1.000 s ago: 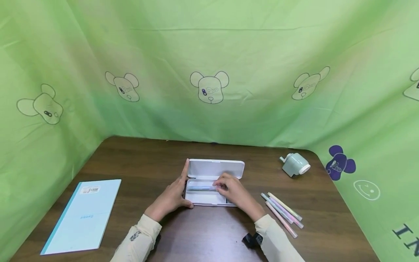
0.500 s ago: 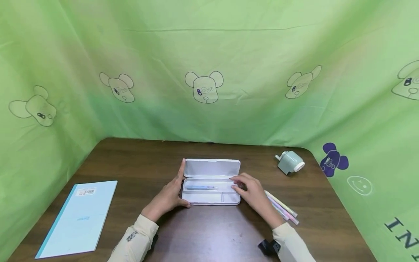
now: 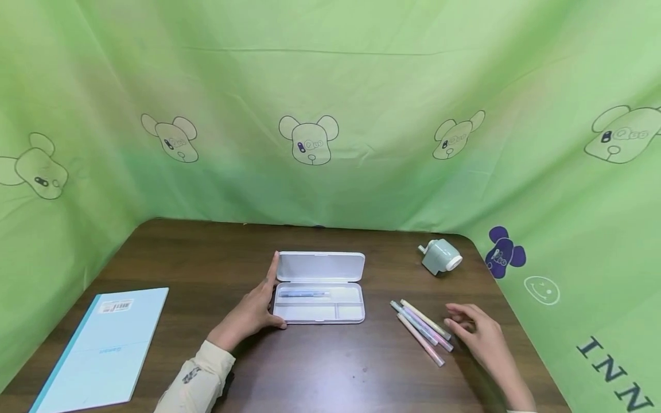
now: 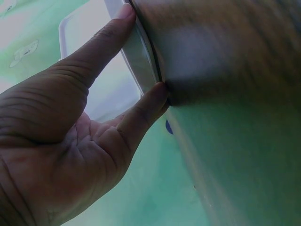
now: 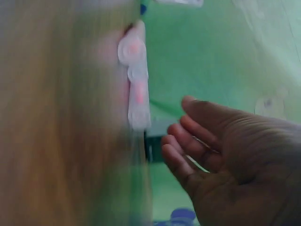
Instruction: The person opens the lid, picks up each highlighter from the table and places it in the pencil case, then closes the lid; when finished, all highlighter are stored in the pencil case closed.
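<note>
A white pencil case [image 3: 306, 313] lies with its lid raised at mid-table, a blue pen [image 3: 304, 293] in its rear compartment. My left hand [image 3: 249, 314] holds the left end of the case, thumb at the front corner and a finger up along the lid. In the left wrist view, the thumb and fingertips press on the edge of the case [image 4: 106, 96]. Several pastel pens [image 3: 424, 327] lie in a loose bundle right of the case. Just to their right hovers my right hand [image 3: 480, 335], fingers loosely bent and nothing in them; the right wrist view shows pen ends [image 5: 138, 108] beyond its fingertips.
A pale green crank pencil sharpener [image 3: 441, 256] stands at the back right of the brown table [image 3: 310, 373]. At the left lies a light blue notebook [image 3: 103, 350]. Green printed cloth [image 3: 310, 195] hangs behind and beside the table.
My right hand has let go of the blue pen in the case and moved right, past the pastel pens. The left hand keeps its hold. The head view has turned slightly right.
</note>
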A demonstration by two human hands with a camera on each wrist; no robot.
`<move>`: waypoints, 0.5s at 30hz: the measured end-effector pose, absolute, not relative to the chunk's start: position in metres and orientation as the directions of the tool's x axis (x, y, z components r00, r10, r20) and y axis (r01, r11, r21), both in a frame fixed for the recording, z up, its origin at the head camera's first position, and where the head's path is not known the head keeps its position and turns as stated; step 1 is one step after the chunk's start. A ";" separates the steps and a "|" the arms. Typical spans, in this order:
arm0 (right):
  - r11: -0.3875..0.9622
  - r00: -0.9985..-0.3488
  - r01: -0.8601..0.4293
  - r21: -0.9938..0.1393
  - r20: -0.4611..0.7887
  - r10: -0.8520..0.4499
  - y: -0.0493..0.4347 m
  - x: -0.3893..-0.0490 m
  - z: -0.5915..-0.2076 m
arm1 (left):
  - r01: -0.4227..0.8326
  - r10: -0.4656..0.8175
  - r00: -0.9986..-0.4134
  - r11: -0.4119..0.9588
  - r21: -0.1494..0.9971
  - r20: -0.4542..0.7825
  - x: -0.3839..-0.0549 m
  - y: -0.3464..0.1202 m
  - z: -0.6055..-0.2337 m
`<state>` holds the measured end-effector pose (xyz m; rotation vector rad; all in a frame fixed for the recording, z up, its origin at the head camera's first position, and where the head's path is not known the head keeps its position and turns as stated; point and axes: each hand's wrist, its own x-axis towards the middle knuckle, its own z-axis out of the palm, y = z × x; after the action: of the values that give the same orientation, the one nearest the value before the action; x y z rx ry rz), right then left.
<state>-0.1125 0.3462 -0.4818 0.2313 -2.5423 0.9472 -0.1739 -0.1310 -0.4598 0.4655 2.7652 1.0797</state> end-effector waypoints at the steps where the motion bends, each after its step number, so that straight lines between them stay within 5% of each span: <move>1: 0.756 -0.908 -0.278 -0.593 0.418 -0.006 0.350 -0.110 -0.484 | 0.231 0.331 -0.943 0.698 0.678 -0.020 -0.174 -0.132 -0.459; 8: 0.745 -0.954 -0.223 -0.629 0.298 -0.033 0.360 -0.107 -0.494 | 0.245 0.336 -0.942 0.689 0.682 -0.001 -0.174 -0.132 -0.460; 15: 0.766 -0.942 -0.264 -0.586 0.328 -0.073 0.357 -0.107 -0.498 | 0.241 0.325 -0.946 0.702 0.670 0.000 -0.174 -0.133 -0.462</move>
<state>-0.1074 0.3575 -0.4975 0.2608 -2.6752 0.9507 -0.1740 -0.1326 -0.4620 0.4659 2.7878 1.0728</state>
